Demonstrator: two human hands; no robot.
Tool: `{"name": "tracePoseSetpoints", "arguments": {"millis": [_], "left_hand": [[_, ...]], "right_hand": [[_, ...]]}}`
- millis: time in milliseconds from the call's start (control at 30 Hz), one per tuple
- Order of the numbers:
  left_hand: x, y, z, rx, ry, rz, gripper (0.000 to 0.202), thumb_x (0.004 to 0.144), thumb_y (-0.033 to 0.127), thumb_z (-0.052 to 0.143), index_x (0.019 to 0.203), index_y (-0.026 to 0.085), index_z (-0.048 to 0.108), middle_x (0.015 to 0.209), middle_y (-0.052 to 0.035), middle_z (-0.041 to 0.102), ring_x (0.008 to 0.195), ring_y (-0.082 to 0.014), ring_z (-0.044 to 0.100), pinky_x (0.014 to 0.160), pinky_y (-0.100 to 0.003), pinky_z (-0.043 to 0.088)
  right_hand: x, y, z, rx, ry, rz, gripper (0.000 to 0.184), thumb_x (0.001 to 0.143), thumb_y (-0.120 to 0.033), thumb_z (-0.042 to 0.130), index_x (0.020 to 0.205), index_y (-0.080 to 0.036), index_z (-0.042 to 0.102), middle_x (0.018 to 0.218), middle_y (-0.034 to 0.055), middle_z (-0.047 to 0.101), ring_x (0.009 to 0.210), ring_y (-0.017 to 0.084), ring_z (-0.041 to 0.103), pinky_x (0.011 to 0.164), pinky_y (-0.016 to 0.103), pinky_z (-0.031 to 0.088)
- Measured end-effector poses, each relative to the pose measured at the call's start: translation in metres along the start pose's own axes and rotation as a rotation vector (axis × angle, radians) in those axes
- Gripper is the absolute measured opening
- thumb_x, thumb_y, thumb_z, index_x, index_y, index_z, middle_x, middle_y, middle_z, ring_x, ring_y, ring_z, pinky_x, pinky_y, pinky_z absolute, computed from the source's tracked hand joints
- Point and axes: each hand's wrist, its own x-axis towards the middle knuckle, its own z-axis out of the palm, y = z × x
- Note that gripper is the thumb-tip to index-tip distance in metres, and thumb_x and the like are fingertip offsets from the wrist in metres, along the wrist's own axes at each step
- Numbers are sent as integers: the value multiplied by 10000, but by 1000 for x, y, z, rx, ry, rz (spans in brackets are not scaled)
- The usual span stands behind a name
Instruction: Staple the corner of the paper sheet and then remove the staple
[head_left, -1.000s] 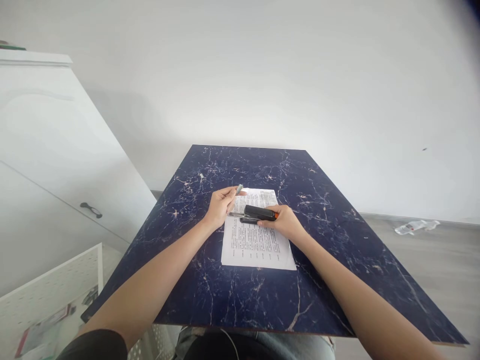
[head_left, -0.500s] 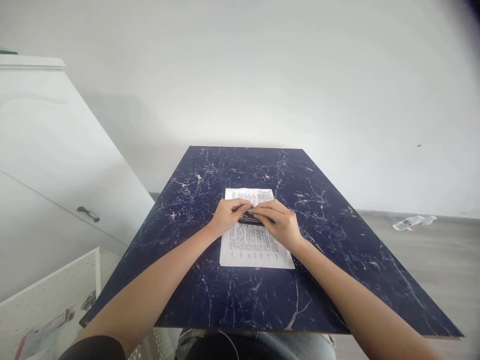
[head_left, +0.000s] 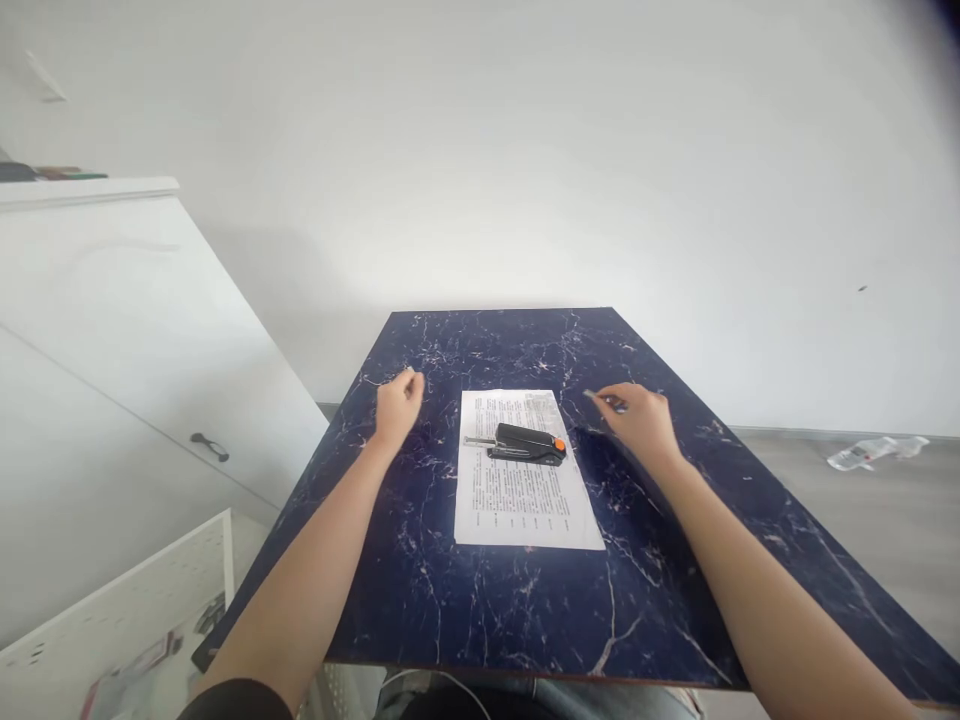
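A black stapler with an orange end lies on a printed sheet of paper in the middle of the dark blue marbled table. A thin metal part sticks out of the stapler's left end. My left hand hovers over the table left of the sheet, fingers curled in, with nothing visible in them. Off to the right of the sheet, my right hand pinches a small thin silvery piece between its fingertips. Neither hand touches the stapler.
A white cabinet with a dark handle stands close on the left. A white perforated board leans below it. A clear plastic bottle lies on the grey floor at the right. A white wall rises behind the table.
Both hands have left the stapler and moved apart, the left one to the left, the right one to the right. The stapler now lies uncovered on the sheet.
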Motion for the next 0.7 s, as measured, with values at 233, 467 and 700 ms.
{"name": "tracePoseSetpoints", "arguments": {"millis": [233, 467, 700], "left_hand": [[20, -50, -11, 475, -112, 20, 310, 997, 325, 471, 1076, 186, 736, 1145, -160, 696, 1091, -290, 647, 950, -389, 488], [18, -52, 4, 571, -439, 72, 556, 1056, 434, 339, 1567, 234, 430, 1702, -140, 298, 1570, -359, 251, 1223, -625, 242], [21, -57, 6, 575, -491, 45, 546, 1061, 448, 301, 1552, 267, 453, 1689, -119, 336, 1569, -374, 258, 1222, -688, 164]], "right_hand": [[1, 70, 13, -230, -207, 244, 222, 865, -351, 639, 905, -200, 797, 972, 124, 751, 919, 308, 659, 893, 445, 506], [-3, 70, 29, -182, -93, 183, 536, 896, -359, 559, 1413, -227, 615, 1212, 153, 659, 1068, 347, 571, 921, 572, 491], [1, 77, 30, -123, -101, 307, 320, 874, -253, 542, 1118, -182, 736, 1030, 128, 687, 1040, 298, 602, 1028, 466, 423]]}}
